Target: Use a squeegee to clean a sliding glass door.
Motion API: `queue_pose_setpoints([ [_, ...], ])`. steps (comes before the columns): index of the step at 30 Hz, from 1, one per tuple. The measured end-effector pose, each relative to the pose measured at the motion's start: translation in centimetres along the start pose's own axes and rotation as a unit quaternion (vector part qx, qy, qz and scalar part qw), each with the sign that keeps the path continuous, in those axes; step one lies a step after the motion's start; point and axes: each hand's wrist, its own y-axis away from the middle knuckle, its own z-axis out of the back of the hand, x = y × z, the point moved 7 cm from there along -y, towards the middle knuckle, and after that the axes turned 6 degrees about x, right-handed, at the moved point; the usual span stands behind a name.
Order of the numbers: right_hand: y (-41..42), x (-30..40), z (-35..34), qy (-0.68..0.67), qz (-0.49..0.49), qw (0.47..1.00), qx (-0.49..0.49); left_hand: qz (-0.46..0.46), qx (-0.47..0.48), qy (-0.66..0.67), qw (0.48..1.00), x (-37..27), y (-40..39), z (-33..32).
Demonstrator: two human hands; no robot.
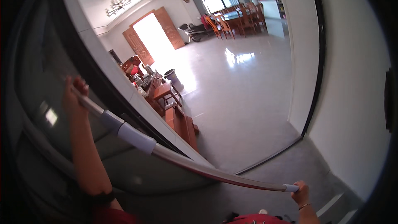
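Observation:
A telescopic metal pole point(199, 168) runs slantwise across the view in front of my body, its upper end at the left. My left hand point(75, 95) is raised and closed around the thin upper section. A grey plastic collar point(136, 137) joins the thin section to the thicker tube. Low on the right, my right hand point(301, 192) grips the tube's grey end piece point(291, 188). A bracelet circles the right wrist. Behind my left arm stands a dark glass door panel point(46, 77), close to the pole.
Ahead is a doorway with a dark floor track point(269, 158) and a white wall point(351, 99) at its right. Beyond lie a shiny tiled floor point(239, 99), wooden stools point(166, 91), a bin point(171, 75), a motor scooter point(196, 31) and a dining table point(233, 15) with chairs.

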Motion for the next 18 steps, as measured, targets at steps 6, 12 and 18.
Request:
queue_pose_setpoints([
  [6,1.8,-6.0,-3.3,-0.010,-0.019,0.998,0.067,-0.052,0.020,-0.023,0.998,4.2,6.5,-1.4],
  [12,4.0,-14.4,-4.7,0.052,-0.091,0.984,0.143,0.005,-0.047,-0.053,0.997,10.1,14.4,-1.0],
  [18,8.6,-23.3,-3.8,0.139,-0.190,0.958,0.165,0.084,-0.086,-0.060,0.991,14.8,22.3,-0.5],
])
